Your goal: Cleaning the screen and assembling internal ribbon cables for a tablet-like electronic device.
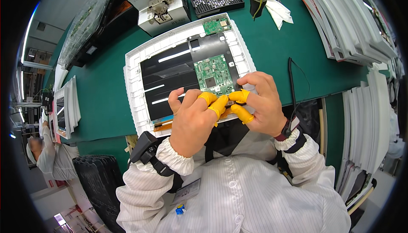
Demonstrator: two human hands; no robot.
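Observation:
A white plastic frame (132, 86) lies tilted in front of me with a black display panel (170, 73) in it. On the panel's right part sits a green circuit board (214, 73) with a dark square chip. A smaller green board (216, 26) is at the far corner. My left hand (191, 116), yellow finger cots on its fingers, presses at the board's near edge. My right hand (263, 103), also in finger cots, pinches at the same edge. What lies between the fingertips is hidden. An orange flat cable (163, 127) runs along the near side of the frame.
A white feeder machine (163, 7) stands behind the frame, beside a black tray (216, 1) of small metal parts. White panels are stacked (348, 20) at the right. A black coiled cord (292, 80) lies near my right hand. Another person (51, 152) is at far left.

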